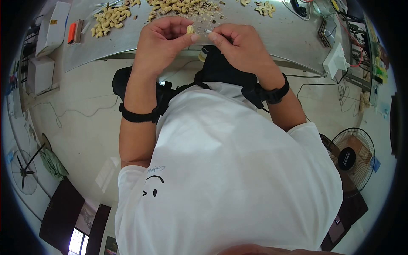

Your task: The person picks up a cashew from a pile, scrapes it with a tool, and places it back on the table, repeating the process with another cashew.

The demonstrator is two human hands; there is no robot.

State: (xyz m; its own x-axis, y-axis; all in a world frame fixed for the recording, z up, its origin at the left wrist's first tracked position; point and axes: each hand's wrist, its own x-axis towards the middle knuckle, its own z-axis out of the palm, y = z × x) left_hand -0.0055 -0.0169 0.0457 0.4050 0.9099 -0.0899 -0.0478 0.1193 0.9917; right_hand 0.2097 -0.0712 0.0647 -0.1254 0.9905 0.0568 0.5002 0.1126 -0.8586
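Between the thumb and fingers of my left hand is a pale cashew nut. My right hand is closed on a thin, light-coloured tool; only its short end shows, so its kind cannot be made out. The tool's end points toward the cashew, with a small gap between them. Both hands are over the near edge of the metal table. Beyond them lie a central heap of cashews and scattered brown skin crumbs.
Another cashew pile sits at the left, near an orange-and-black object. A small cashew group lies to the right. A white power socket box with cables hangs by the table's right corner. A fan stands behind on the right.
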